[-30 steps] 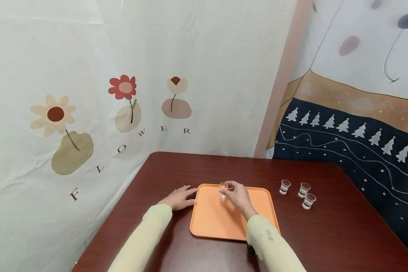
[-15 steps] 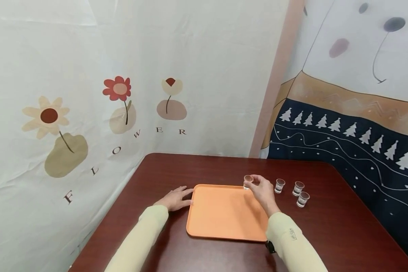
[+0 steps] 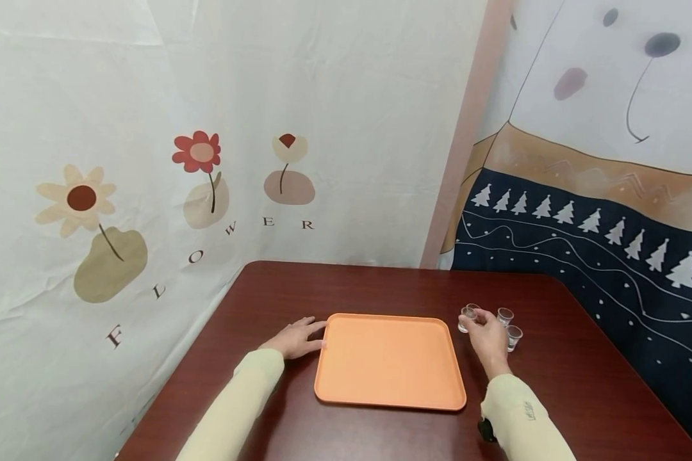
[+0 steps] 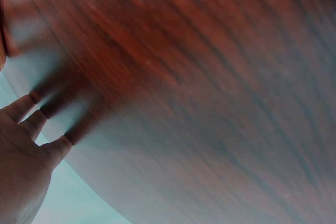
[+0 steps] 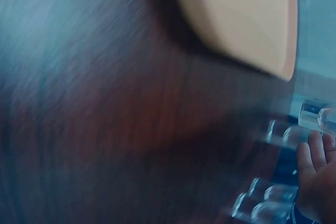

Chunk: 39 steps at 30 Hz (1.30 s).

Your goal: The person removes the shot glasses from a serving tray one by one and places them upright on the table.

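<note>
In the head view, my right hand [image 3: 489, 338] pinches a small clear shot glass [image 3: 464, 321] to the right of the tray. Directly behind it stands another shot glass [image 3: 473, 308], partly covered by the hand and the held one. Two further glasses, one at the back [image 3: 504, 315] and one nearer [image 3: 514, 337], stand just right of my fingers. My left hand [image 3: 295, 339] lies with fingers spread, its tips at the left rim of the orange tray [image 3: 389, 362]. The left wrist view shows those fingers [image 4: 55, 150] straight above the wood.
A dark red-brown wooden table [image 3: 346, 288] carries everything. Behind it hangs a pale curtain with printed flowers [image 3: 202, 152], and to the right a navy cloth with white trees [image 3: 565, 212]. A dark wrist strap [image 3: 487, 430] shows under my right sleeve.
My right hand has carried the shot glass from over the tray rightward, past its right edge, to the other glasses. The left hand has stayed at the tray's left rim.
</note>
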Available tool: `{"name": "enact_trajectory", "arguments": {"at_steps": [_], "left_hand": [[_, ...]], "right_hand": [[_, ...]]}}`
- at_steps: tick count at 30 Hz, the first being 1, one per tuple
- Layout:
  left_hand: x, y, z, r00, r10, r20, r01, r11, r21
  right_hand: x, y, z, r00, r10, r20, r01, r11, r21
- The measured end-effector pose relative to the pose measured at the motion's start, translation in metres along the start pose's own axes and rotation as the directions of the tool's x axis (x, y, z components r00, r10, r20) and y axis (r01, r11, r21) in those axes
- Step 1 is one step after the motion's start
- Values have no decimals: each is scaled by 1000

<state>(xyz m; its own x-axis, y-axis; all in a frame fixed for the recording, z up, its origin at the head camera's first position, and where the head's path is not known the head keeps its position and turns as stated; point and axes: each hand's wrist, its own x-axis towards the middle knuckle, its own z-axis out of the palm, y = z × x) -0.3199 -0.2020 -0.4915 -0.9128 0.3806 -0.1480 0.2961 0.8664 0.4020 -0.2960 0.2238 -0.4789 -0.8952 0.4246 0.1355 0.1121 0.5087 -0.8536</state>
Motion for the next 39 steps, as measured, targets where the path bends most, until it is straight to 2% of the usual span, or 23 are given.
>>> {"name": "enact_trajectory", "arguments": {"at_steps": [6,16,21,33,39], "left_hand": [[0,-1,1,1000,4,-3,-4,1000,4],[3,-1,2,1000,5,8,-5,1000,-3],[5,-2,3,1000,4,23,-4,1000,6],[4,-1,2,1000,0,11,0,1000,4],[2,0,0,1000,-3,12,3,1000,2]], "right_hand": [[-3,13,-7,1000,21,-20,-22,999,-32],[-7,25,-12,999,43,-7,-43,997,-70],[-8,28,-13,1000,21,-21,-23,996,-88],[-8,28,-11,1000,2,-10,-3,994,-109],[-6,23,-8,997,-79,-22,73,979,-188]]}}
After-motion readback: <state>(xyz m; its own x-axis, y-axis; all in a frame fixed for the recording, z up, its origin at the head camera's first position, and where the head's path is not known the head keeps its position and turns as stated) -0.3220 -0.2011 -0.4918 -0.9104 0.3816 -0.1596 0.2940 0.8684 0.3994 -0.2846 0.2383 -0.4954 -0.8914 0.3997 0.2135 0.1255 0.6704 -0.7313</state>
